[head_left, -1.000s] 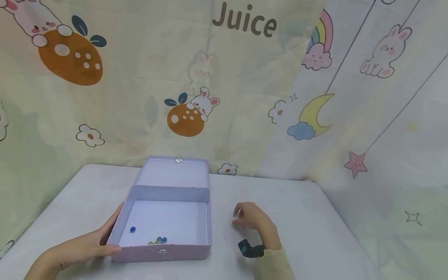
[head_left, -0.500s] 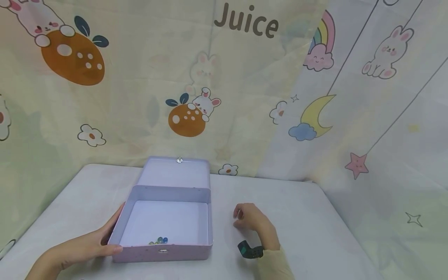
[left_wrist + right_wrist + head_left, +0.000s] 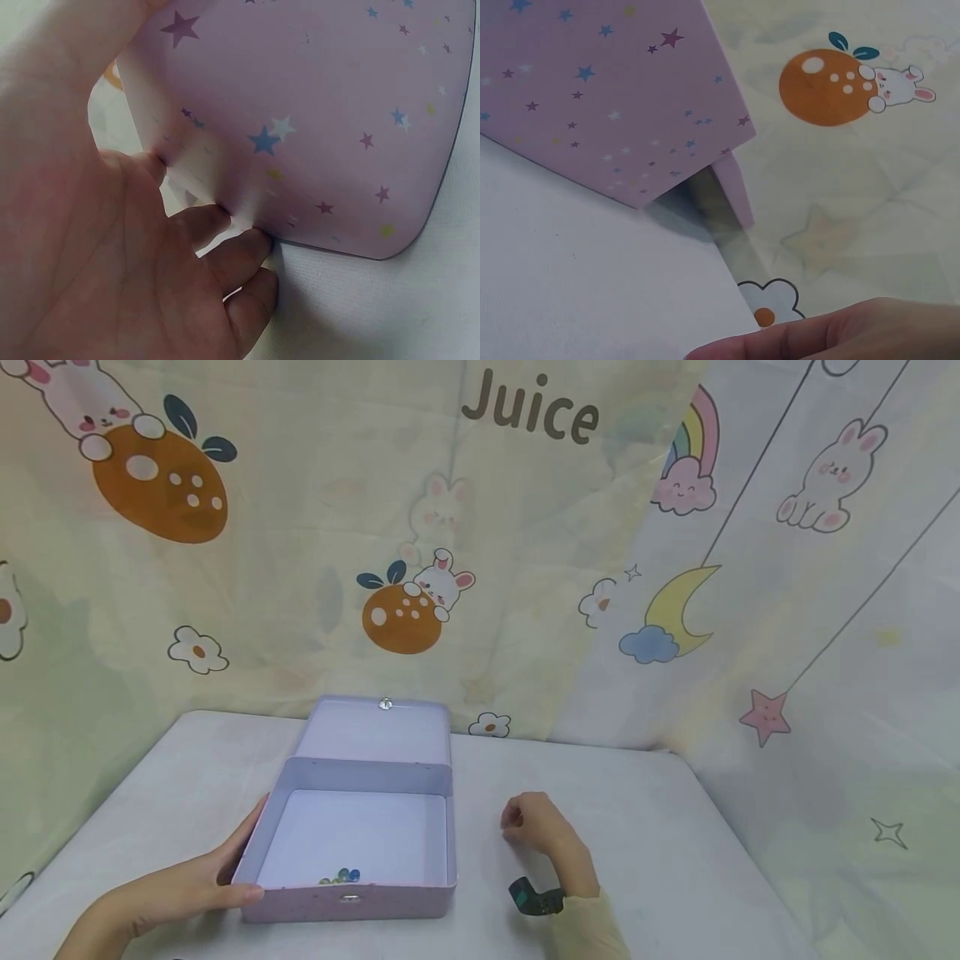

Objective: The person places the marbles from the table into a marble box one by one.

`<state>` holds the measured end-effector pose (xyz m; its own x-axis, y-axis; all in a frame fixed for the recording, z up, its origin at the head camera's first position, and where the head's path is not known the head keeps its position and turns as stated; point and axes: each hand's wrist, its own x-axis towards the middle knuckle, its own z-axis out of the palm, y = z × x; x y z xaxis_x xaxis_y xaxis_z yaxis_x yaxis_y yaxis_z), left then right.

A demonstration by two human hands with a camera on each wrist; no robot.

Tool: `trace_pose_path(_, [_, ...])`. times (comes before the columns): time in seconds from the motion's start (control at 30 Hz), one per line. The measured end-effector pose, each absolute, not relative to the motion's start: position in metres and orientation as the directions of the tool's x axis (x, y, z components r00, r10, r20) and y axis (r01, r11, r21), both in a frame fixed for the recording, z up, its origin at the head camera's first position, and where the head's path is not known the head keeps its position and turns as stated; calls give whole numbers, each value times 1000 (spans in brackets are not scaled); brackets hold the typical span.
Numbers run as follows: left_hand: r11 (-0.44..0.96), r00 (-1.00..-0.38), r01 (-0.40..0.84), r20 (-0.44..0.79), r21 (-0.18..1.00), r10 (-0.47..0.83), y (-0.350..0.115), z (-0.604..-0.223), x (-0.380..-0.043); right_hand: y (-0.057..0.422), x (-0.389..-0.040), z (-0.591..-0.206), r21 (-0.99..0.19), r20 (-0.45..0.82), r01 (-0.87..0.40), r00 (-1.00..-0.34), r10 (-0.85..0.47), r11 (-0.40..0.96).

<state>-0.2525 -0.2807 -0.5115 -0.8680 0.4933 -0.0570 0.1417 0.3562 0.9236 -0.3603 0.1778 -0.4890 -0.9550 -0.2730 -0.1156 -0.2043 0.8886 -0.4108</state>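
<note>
An open lilac tin box (image 3: 348, 903), star-printed outside, stands on the white-covered table with its lid (image 3: 375, 731) tipped back. Several glass marbles (image 3: 343, 875), blue, green and yellowish, lie inside against the front wall, which partly hides them. My left hand (image 3: 187, 881) grips the front left corner, thumb on the front face and fingers along the side wall. In the left wrist view its fingertips press the starred side. To the right of the box, apart from it, my right hand (image 3: 543, 827) is low over the table with curled fingers; whether anything is between the fingertips is hidden.
The white table (image 3: 637, 827) extends right of the box. A cloth backdrop (image 3: 525, 610) printed with rabbits, oranges and a moon hangs behind it. A black wrist strap (image 3: 534, 896) sits on my right wrist.
The single blue marble at the box's left has gone from view. My right fingers have drawn closer to the thumb. My left hand stays on the box.
</note>
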Motion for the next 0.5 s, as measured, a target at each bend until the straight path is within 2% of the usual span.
trace_pose_path(0.3, [419,-874,107,-116,902,472,-281,-506,-251,174,-359,-487,-389,-95,-222,-956,-278,894])
trace_pose_path(0.5, [400,-872,125,-92,908,481,-281,-508,-251,174,-357,-485,-378,-89,-225,-957,-277,898])
